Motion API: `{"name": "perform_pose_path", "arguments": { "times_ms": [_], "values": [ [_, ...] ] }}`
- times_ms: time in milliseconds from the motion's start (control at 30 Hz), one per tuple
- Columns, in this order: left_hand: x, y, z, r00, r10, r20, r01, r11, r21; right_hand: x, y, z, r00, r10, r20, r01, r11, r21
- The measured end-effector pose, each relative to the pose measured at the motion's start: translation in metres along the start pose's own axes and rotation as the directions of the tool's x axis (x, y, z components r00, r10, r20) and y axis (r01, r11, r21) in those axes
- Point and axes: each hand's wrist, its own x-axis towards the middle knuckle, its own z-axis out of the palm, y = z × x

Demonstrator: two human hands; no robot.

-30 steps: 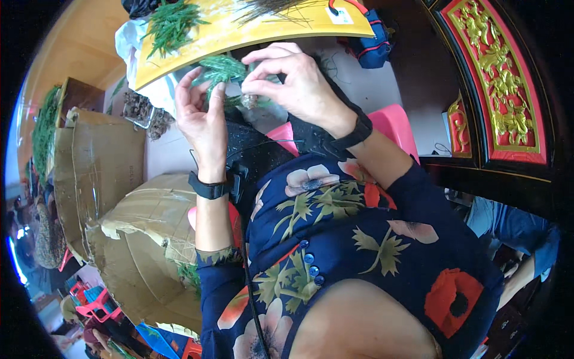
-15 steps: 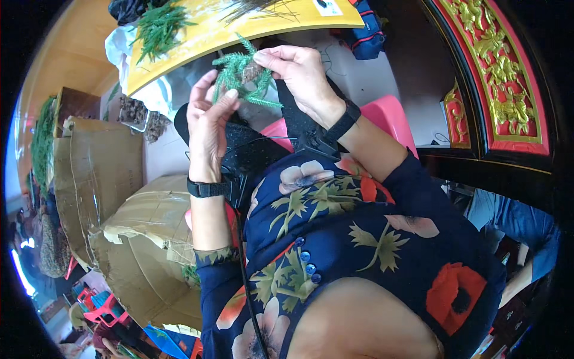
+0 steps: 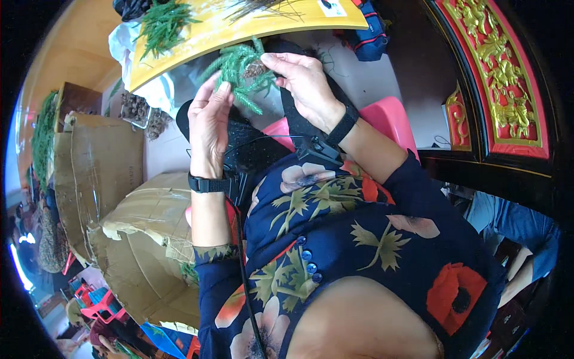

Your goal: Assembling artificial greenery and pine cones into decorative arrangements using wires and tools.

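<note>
Over the seated person's dark trousers (image 3: 250, 158), just short of the curved yellow tabletop (image 3: 311, 21), a bushy green cluster of needle-leaved sprigs (image 3: 230, 63) hangs between two bare hands, a rough brown cone (image 3: 255, 70) nested among its fronds. From where I stand, the left hand (image 3: 209, 113) pinches the near left fronds between thumb and fingertips; the right hand (image 3: 308, 81) pinches the cluster's right edge beside the cone, though I cannot tell whether its tips bear on cone or frond. Gripping from opposite sides probably steadies the springy piece and leaves its middle in plain sight. Far left on the tabletop lies a loose heap of similar green sprigs (image 3: 164, 27), with a scatter of thin dark stems (image 3: 263, 7) to its right, both apparently set there for easy reach. Left of the lap, woody brown lumps (image 3: 134, 107) crowd together, coarse and scaly looking. Nearer, a torn brown cardboard box (image 3: 149, 263) gapes open, its flaps ragged and creased. Against that dull card the held fronds look stiff and bristly, likely moulded plastic, while the pink plastic seat (image 3: 388, 122) on the right is smooth and rounded.
</note>
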Motion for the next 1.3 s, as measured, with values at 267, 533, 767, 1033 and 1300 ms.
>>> {"name": "perform_pose_path", "arguments": {
  "times_ms": [267,533,767,1033,1300],
  "values": [
    [0.006,-0.007,-0.015,0.996,-0.024,0.082,0.029,0.997,-0.066,-0.002,0.002,0.001,0.983,0.173,0.056,-0.181,0.945,0.273],
    [0.001,0.003,-0.004,0.998,0.029,0.058,-0.021,0.991,-0.131,-0.01,0.01,0.007,0.982,0.182,0.056,-0.188,0.976,0.113],
    [0.004,0.003,-0.01,0.991,0.126,0.048,-0.123,0.991,-0.056,-0.009,0.015,0.007,0.977,0.204,0.067,-0.209,0.974,0.088],
    [0.004,0.004,-0.009,0.976,0.218,-0.027,-0.214,0.972,0.092,-0.014,0.005,0.01,0.994,0.104,0.025,-0.101,0.989,-0.106],
    [0.006,0.004,-0.012,0.974,0.224,-0.031,-0.21,0.947,0.242,-0.004,0.011,0.006,0.95,-0.283,0.129,0.311,0.871,-0.381]
  ]
}}
